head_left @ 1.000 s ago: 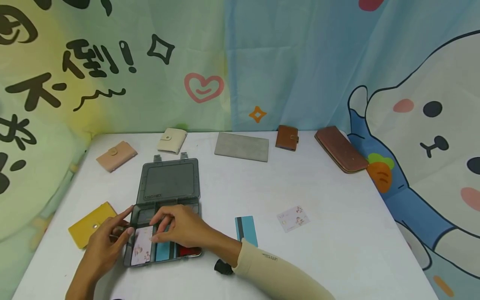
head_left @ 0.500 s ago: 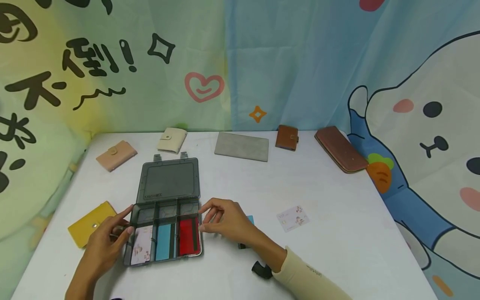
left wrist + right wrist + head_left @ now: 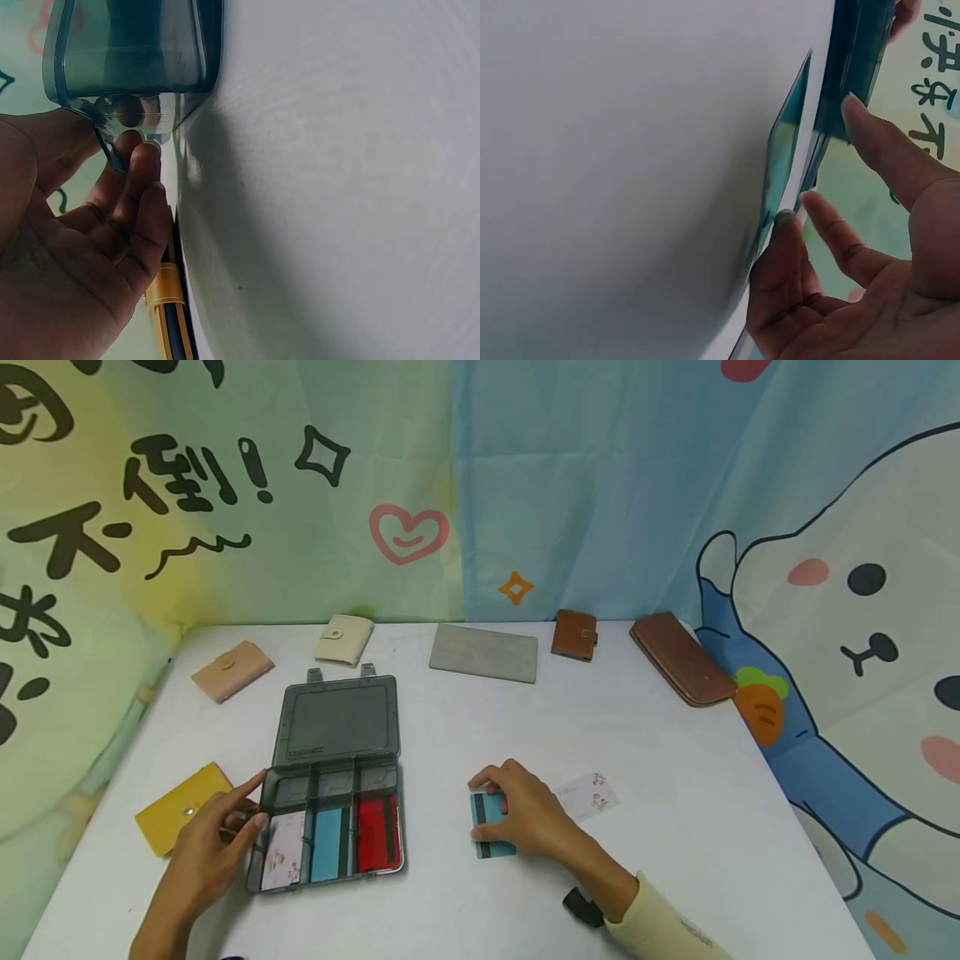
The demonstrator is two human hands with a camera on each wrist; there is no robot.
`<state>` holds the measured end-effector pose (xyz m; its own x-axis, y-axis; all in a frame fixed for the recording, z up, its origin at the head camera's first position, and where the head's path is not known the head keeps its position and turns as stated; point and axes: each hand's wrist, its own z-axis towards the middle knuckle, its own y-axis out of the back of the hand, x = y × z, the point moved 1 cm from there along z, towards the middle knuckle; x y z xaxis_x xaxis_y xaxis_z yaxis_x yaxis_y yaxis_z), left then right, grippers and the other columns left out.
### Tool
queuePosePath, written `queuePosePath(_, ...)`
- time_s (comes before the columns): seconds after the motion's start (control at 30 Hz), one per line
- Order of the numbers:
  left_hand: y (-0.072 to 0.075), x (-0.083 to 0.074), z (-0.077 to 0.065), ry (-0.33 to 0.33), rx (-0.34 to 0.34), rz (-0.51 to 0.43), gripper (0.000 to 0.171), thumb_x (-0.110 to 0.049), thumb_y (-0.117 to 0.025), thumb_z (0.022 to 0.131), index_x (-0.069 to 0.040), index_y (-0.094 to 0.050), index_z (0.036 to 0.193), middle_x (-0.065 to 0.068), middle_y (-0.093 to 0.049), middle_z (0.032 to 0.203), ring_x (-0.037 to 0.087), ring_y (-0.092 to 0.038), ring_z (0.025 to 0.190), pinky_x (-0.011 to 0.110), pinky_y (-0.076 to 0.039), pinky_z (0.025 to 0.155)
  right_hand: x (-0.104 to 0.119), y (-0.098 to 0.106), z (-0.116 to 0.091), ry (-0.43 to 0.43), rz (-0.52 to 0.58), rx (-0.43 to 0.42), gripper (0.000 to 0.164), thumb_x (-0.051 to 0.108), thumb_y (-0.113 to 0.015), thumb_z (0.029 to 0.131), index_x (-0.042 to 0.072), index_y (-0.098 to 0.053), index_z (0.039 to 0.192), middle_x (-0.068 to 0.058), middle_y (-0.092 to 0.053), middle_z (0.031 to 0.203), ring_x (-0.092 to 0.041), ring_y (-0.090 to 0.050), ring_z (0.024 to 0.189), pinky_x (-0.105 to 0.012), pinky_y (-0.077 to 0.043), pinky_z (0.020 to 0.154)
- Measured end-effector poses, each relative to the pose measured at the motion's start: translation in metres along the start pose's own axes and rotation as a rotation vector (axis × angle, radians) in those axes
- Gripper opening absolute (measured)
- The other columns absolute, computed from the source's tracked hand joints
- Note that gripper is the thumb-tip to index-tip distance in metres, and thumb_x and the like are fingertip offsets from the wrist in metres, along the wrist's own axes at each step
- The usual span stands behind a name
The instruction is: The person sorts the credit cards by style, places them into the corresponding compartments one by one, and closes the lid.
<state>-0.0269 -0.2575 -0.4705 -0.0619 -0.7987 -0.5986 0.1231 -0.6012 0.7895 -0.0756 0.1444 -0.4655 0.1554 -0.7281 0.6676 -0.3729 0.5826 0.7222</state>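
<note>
A dark translucent divided box [image 3: 327, 900] lies with its lid [image 3: 341, 727] folded back. Its front compartments hold a white floral card [image 3: 283, 852], a blue striped card [image 3: 327, 847] and a red striped card [image 3: 372, 839]. My left hand [image 3: 206, 852] touches the box's left side, index finger at the corner and thumb at the rim. To the right, my right hand [image 3: 528, 814] arches over another blue card [image 3: 491, 849] with a dark stripe, lying on the table. In the right wrist view a fingertip meets that card's [image 3: 780, 161] edge, while the thumb stands apart from it.
A second floral card [image 3: 588, 795] lies right of my right hand. A yellow wallet [image 3: 176, 814] sits beside my left hand. Along the back are pink [image 3: 232, 671], cream [image 3: 345, 640], grey [image 3: 483, 653] and brown [image 3: 575, 635] wallets, plus a long brown one [image 3: 678, 660].
My right hand has moved rightward from over the box to the blue card on the table, uncovering the cards in the compartments. My left hand stays at the box's side.
</note>
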Motion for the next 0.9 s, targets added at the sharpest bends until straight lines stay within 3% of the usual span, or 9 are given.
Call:
queuePosePath(0.23, 0.0, 0.0, 0.001, 0.012, 0.014, 0.008, 0.06, -0.012, -0.069, 0.094, -0.023, -0.048, 0.149, 0.009, -0.062, 0.106, 0.003, -0.049, 0.076, 0.021, -0.044, 0.061, -0.01, 0.004, -0.002, -0.052, -0.115, -0.046, 0.064, 0.033, -0.094, 0.066, 0.021, -0.062, 0.121, -0.002, -0.05, 0.099, -0.015, -0.047, 0.076, -0.028, -0.039, 0.062)
queuePosePath(0.53, 0.0, -0.001, 0.0, 0.039, 0.03, 0.023, 0.06, -0.013, -0.068, 0.095, -0.024, -0.046, 0.15, 0.01, -0.062, 0.107, 0.006, -0.049, 0.078, 0.021, -0.044, 0.062, -0.012, 0.002, 0.001, -0.032, -0.135, -0.001, 0.048, 0.031, -0.094, 0.065, 0.022, -0.059, 0.098, 0.0, -0.048, 0.099, -0.014, -0.048, 0.081, -0.028, -0.041, 0.068)
queuePosePath(0.67, 0.0, -0.002, 0.0, 0.039, 0.026, 0.027, 0.06, -0.013, -0.068, 0.095, -0.024, -0.047, 0.15, 0.009, -0.061, 0.107, 0.006, -0.048, 0.078, 0.021, -0.044, 0.062, -0.011, 0.003, 0.001, 0.02, -0.082, 0.024, 0.044, 0.025, -0.092, 0.069, 0.02, -0.058, 0.095, 0.0, -0.051, 0.094, -0.012, -0.049, 0.079, -0.027, -0.041, 0.069)
queuePosePath(0.9, -0.001, -0.003, -0.001, 0.055, 0.044, 0.034, 0.061, -0.013, -0.067, 0.096, -0.023, -0.045, 0.151, 0.01, -0.061, 0.108, 0.013, -0.049, 0.08, 0.021, -0.043, 0.062, -0.009, 0.005, 0.004, 0.109, 0.16, 0.156, 0.025, 0.014, -0.085, 0.078, 0.018, -0.064, 0.091, -0.003, -0.063, 0.088, -0.011, -0.055, 0.066, -0.025, -0.048, 0.065)
